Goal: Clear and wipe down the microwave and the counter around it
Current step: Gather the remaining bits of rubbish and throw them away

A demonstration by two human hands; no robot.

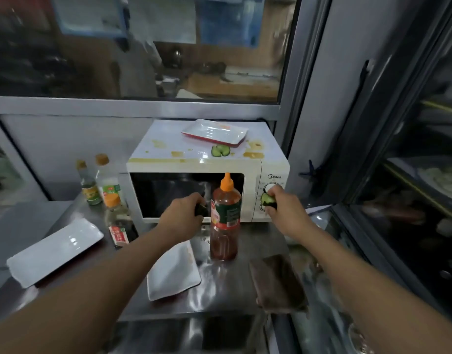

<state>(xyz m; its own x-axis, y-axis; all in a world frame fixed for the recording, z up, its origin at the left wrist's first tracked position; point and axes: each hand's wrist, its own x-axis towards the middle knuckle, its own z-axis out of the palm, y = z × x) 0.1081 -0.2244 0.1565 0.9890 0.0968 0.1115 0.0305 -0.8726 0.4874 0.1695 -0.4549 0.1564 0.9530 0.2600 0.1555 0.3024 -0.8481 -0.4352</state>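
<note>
Standing on a steel counter [245,290], the white microwave [194,159] has its top spattered with brownish sauce stains, with two cucumber slices [220,150] lying near its front edge and a small white tray with a red underside [214,132] behind them. Both bare arms reach forward in front of the oven. The left hand [186,213] is curled round something small and dark in front of the microwave door; what it grips cannot be made out. The right hand [278,203] pinches a green cucumber piece [268,200] at the fingertips, right in front of the control dials. Between the two hands stands a sauce bottle with an orange nozzle cap [224,215], upright on the counter, just before the door. To the left of the oven a cluster of condiment bottles [104,190] stands upright, the nearest with an orange cap and a red label. A long white rectangular plate [53,251] lies at the left end of the counter, and a smaller white plate [173,272] lies under the left forearm. A dark brown cloth [278,282] lies on the counter near the right forearm, apart from the bottle
</note>
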